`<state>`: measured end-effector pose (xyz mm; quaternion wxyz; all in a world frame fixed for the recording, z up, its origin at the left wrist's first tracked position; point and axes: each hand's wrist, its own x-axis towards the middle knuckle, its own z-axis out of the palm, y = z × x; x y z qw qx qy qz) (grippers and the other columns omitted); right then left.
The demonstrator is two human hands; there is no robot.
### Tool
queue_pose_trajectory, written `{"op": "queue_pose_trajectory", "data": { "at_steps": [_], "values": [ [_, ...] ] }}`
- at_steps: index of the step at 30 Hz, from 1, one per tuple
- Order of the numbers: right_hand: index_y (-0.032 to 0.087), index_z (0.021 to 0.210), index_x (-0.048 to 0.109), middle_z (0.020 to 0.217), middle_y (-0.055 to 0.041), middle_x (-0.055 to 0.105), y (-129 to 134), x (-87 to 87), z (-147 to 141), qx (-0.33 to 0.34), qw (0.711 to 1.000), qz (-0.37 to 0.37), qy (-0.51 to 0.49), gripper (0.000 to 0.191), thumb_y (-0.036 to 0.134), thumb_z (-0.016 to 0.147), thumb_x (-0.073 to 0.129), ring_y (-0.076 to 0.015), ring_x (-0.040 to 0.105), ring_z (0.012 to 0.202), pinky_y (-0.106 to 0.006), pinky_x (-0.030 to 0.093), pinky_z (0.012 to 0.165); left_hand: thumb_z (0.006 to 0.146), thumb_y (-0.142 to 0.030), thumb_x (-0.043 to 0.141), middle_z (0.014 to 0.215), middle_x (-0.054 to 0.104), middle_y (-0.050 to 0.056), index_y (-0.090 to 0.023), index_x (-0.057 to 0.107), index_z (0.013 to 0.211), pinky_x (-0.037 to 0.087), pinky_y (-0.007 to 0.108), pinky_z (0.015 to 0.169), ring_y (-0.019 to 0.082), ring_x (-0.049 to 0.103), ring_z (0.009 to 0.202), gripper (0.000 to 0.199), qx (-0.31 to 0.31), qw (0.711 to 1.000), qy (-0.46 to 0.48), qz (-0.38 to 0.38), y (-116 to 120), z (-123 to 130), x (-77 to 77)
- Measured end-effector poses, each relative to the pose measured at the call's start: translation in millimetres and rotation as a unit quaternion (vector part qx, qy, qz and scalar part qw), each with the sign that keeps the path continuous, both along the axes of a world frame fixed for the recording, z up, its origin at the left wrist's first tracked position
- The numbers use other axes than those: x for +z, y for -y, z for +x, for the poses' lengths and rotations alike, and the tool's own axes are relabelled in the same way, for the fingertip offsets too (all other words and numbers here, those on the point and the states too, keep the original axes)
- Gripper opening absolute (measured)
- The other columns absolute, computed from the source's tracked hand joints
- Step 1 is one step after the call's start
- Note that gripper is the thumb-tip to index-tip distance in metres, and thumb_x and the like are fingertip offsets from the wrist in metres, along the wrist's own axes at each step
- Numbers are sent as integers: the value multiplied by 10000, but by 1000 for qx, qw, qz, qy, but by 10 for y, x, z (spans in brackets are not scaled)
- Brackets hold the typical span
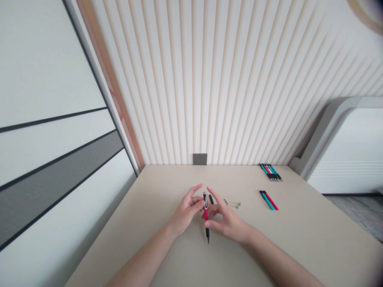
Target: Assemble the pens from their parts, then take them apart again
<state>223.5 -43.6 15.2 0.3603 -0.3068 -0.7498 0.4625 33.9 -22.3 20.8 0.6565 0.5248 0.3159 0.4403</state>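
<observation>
A red-and-black mechanical pencil [206, 209] is held between two bare hands above a beige tabletop [299, 243], its black tip angled down toward the wearer. The lower barrel is pinched by the thumb and fingers of the right hand [229, 221], while the fingers of the left hand [187, 211] are closed narrowly against the upper barrel. A short black barrel piece [211, 199] is seen lying just beyond the fingertips, with small metal parts [235, 204] to the right of it. Two teal and red pencils [268, 200] are laid well right of the fingers, and a row of similar pencils [271, 172] is set farther off, at the table's far edge. Only one pencil is in hand; the others lie whole and are not touched.
</observation>
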Motion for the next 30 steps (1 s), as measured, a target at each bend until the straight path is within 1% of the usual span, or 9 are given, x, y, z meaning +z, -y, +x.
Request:
{"op": "queue_pose_trajectory", "data": {
  "at_steps": [5, 8, 10, 12, 14, 20, 24, 28, 30],
  "values": [
    [255, 1516, 68, 697, 59, 575, 21, -69, -58, -15, 999, -28, 22, 861, 306, 867, 632, -125, 565, 634, -270, 478, 641, 825, -345, 704, 819, 672, 15, -215, 413, 1388, 422, 269, 752, 132, 596, 743, 647, -13, 1000, -9, 10, 15, 19, 1],
    [253, 1499, 131, 663, 68, 537, 25, -59, -62, -35, 998, -43, 17, 805, 314, 866, 626, -114, 538, 599, -232, 438, 572, 836, -379, 684, 857, 681, 33, -212, 438, 1370, 425, 273, 756, 149, 605, 776, 611, -7, 999, -27, 16, 13, 24, 0],
    [253, 1480, 171, 658, 66, 542, 29, -23, -56, -58, 997, -48, 8, 753, 332, 875, 612, -114, 541, 592, -221, 421, 550, 854, -395, 656, 939, 677, 52, -217, 462, 1345, 436, 282, 771, 158, 608, 817, 557, 0, 999, -33, 26, 10, 22, -4],
    [246, 1465, 189, 654, 60, 561, 31, 20, -46, -78, 995, -55, -5, 711, 355, 889, 592, -123, 564, 601, -230, 431, 562, 865, -399, 639, 1018, 658, 63, -219, 498, 1304, 450, 291, 788, 163, 605, 852, 495, 11, 998, -45, 42, 7, 15, -12],
    [238, 1460, 189, 668, 47, 594, 27, 49, -39, -84, 994, -67, -23, 702, 377, 896, 584, -139, 596, 636, -255, 460, 601, 868, -396, 630, 1041, 645, 65, -214, 525, 1270, 461, 298, 801, 166, 602, 871, 453, 17, 996, -67, 59, 4, 7, -23],
    [231, 1492, 62, 712, 39, 644, -3, 20, -66, -69, 991, -87, -69, 851, 373, 871, 626, -145, 625, 677, -310, 496, 692, 873, -381, 622, 1018, 651, 65, -198, 582, 1203, 476, 314, 835, 179, 607, 903, 380, 9, 991, -104, 78, -4, 9, -61],
    [231, 1451, 176, 714, 32, 641, 0, 18, -66, -81, 989, -95, -77, 746, 390, 874, 622, -151, 626, 681, -297, 487, 678, 864, -386, 636, 992, 665, 62, -187, 620, 1133, 478, 334, 849, 196, 613, 926, 335, -6, 990, -111, 90, -13, 18, -74],
    [242, 1463, 132, 725, 34, 642, 10, 54, -50, -92, 987, -99, -91, 794, 397, 866, 633, -152, 629, 696, -304, 492, 696, 868, -402, 626, 1006, 678, 69, -178, 640, 1081, 479, 355, 863, 211, 622, 942, 309, -13, 989, -114, 95, -20, 18, -76],
    [238, 1462, 149, 720, 34, 638, 15, 66, -46, -76, 989, -100, -85, 774, 392, 871, 624, -148, 625, 689, -298, 493, 684, 869, -402, 623, 1006, 681, 70, -177, 646, 1073, 478, 350, 857, 212, 624, 937, 305, -13, 988, -118, 98, -22, 17, -76]
  ]
}}
